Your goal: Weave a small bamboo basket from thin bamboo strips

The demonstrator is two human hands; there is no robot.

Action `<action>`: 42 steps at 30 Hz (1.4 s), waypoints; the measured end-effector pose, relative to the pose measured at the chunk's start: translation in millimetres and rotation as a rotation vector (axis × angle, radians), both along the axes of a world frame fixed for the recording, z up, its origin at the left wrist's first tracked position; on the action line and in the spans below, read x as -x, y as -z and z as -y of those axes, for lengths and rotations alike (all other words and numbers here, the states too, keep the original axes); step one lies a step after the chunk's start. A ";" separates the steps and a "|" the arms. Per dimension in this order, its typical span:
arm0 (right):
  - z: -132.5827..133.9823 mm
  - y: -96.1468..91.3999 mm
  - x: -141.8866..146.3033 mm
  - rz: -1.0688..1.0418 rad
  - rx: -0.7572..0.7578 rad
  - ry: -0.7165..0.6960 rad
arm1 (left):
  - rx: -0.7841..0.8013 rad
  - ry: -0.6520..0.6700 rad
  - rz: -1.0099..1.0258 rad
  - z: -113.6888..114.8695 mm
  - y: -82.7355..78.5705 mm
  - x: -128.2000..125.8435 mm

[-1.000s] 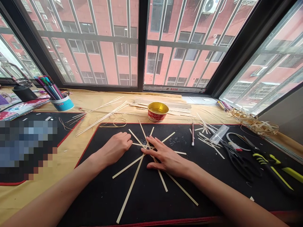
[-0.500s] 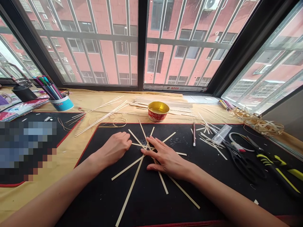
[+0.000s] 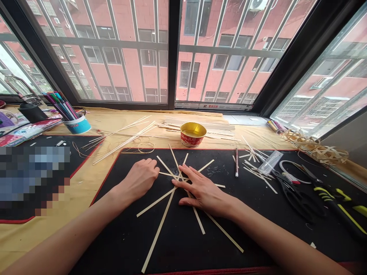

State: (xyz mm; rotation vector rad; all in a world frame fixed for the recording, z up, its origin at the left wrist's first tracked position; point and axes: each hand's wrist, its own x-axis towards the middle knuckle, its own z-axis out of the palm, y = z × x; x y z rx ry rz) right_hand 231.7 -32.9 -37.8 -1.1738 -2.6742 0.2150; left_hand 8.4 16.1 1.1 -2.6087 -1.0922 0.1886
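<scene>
Several thin, pale, flat strips, bamboo or wood by their look, cross one another like a star on the black mat (image 3: 114, 244). One long strip (image 3: 158, 232) of the star points toward me. My right hand (image 3: 197, 189) lies over the crossing point, fingers spread and pressing the strips down; it covers part of the crossing. To its left, my left hand (image 3: 142, 175) is closed at the end of a nearly level strip (image 3: 165, 174), which it pinches. The fingertips of that hand are partly hidden.
Behind the mat stands a red tin bowl (image 3: 191, 140) with a golden inside. A pencil (image 3: 236, 164), strip offcuts (image 3: 259, 172), black scissors (image 3: 295, 196) and yellow-black pliers (image 3: 334, 202) lie at right. Loose strips (image 3: 126, 143) and a pen cup (image 3: 77, 125) are at back left.
The level strip has slid slightly left under my right hand, with my left hand at its end. Otherwise the hands keep their poses; the whole view has shifted a little.
</scene>
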 end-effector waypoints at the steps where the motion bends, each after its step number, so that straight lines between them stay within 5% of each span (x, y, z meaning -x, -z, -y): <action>1: -0.1 0.0 0.0 -0.002 0.002 0.000 | 0.002 -0.003 0.002 0.0 0.0 -0.5; 19: 0.0 1.8 -1.0 -0.074 0.054 0.029 | 0.001 0.041 0.095 4.0 -5.0 9.5; 27: -0.7 2.3 -1.5 -0.092 0.056 0.043 | 0.311 -0.028 0.219 55.4 -11.6 13.2; 42: -0.7 -1.2 -2.9 -0.106 0.100 0.034 | -0.011 0.158 0.307 68.9 22.7 25.4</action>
